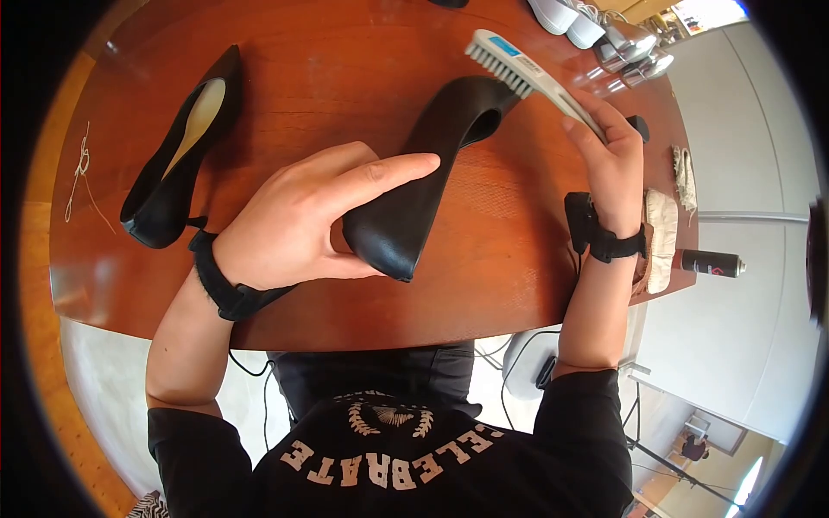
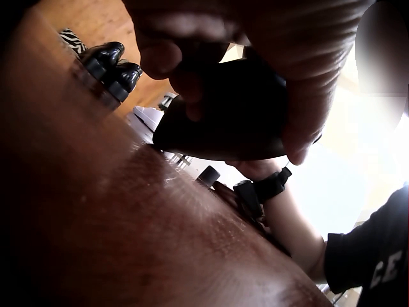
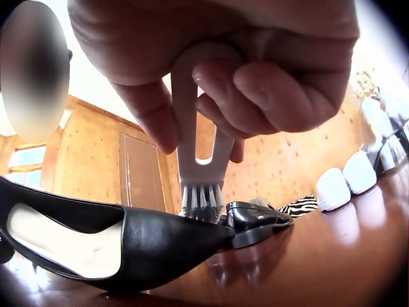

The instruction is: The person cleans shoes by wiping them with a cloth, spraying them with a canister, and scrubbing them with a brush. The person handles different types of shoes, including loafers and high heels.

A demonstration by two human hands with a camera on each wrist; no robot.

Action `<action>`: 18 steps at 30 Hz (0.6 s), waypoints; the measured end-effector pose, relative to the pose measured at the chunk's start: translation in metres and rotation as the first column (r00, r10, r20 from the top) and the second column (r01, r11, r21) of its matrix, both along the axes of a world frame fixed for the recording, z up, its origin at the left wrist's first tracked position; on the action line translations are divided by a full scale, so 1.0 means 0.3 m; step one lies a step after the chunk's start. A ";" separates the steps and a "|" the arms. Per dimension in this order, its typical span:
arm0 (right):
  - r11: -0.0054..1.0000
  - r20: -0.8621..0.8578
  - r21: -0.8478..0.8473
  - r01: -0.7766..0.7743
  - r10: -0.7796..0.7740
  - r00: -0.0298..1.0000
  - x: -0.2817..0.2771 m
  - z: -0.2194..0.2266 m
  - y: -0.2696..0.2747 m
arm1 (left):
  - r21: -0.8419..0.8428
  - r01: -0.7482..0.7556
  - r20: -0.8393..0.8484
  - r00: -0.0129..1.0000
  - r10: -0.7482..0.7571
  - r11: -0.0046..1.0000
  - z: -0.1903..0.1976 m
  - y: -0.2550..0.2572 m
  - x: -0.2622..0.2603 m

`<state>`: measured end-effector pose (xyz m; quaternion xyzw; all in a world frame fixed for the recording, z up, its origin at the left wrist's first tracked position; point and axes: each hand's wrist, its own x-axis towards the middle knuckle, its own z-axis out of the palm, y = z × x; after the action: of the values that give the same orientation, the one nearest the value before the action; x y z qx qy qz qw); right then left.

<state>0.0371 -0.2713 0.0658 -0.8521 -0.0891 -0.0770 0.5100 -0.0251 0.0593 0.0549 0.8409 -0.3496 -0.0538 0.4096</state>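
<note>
The brown tabletop (image 1: pixel 302 311) is carrying a black shoe, the other shoe (image 1: pixel 194 142), left of the person's left hand (image 1: pixel 294 216), its toe pointing away. The held shoe (image 1: pixel 432 142) is hanging over the middle of the tabletop, the left hand's grip closing around its heel end, thumb and fingers on opposite sides. The brush (image 1: pixel 518 71) is resting its bristles against the held shoe's toe, the right hand (image 1: pixel 611 160) pinching its handle. A thin string (image 1: pixel 82 168) is lying near the tabletop's left edge.
</note>
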 end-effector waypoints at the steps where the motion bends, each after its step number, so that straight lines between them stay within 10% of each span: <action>1: 0.999 -0.003 0.021 -0.027 0.027 1.000 -0.004 0.001 0.007 | -0.003 0.002 0.010 1.000 -0.002 1.000 -0.002 0.001 0.000; 7: 0.936 0.045 0.148 -0.319 0.316 0.948 -0.048 -0.010 0.058 | 0.033 0.014 -0.018 1.000 -0.013 0.999 0.008 0.002 -0.001; 18: 0.984 0.023 -0.139 0.108 -0.106 0.994 0.048 -0.047 -0.047 | -0.111 -0.011 -0.023 1.000 0.008 0.994 -0.006 0.010 0.014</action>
<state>0.0515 -0.2855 0.0517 -0.8886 -0.0524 -0.1046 0.4435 -0.0211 0.0624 0.0530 0.8177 -0.3435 -0.0416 0.4600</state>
